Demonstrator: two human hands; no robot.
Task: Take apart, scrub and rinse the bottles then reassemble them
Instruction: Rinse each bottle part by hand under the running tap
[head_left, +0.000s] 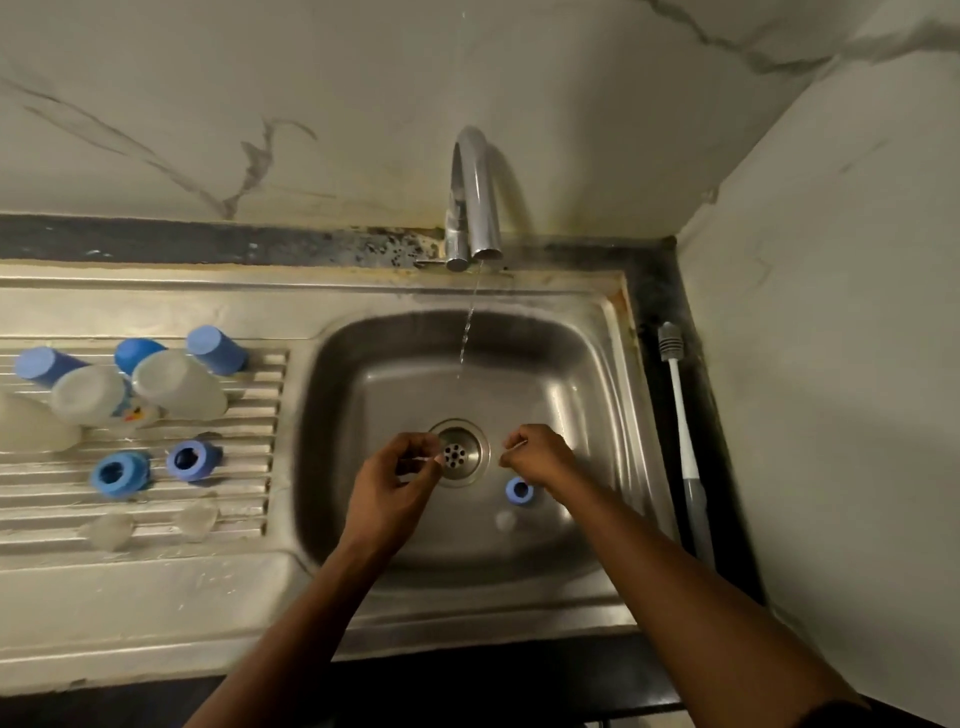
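Over the sink basin (597, 395), my left hand (397, 480) hovers just left of the drain (460, 452) with its fingers curled toward the thumb. My right hand (537, 454) is curled the same way just right of the drain. A pale glint shows at each hand's fingertips; I cannot tell whether anything is pinched. A blue bottle ring (518, 490) and a clear nipple (505, 519) lie on the basin floor below my right hand. Upturned clear bottles (176, 382), blue caps (215, 349), blue rings (193, 460) and clear nipples (110, 530) sit on the drainboard (156, 582) at left.
The chrome faucet (475, 197) runs a thin stream of water (467, 332) into the back of the basin. A white and grey bottle brush (681, 415) lies on the dark counter strip right of the sink. Marble-patterned walls close in behind and at right.
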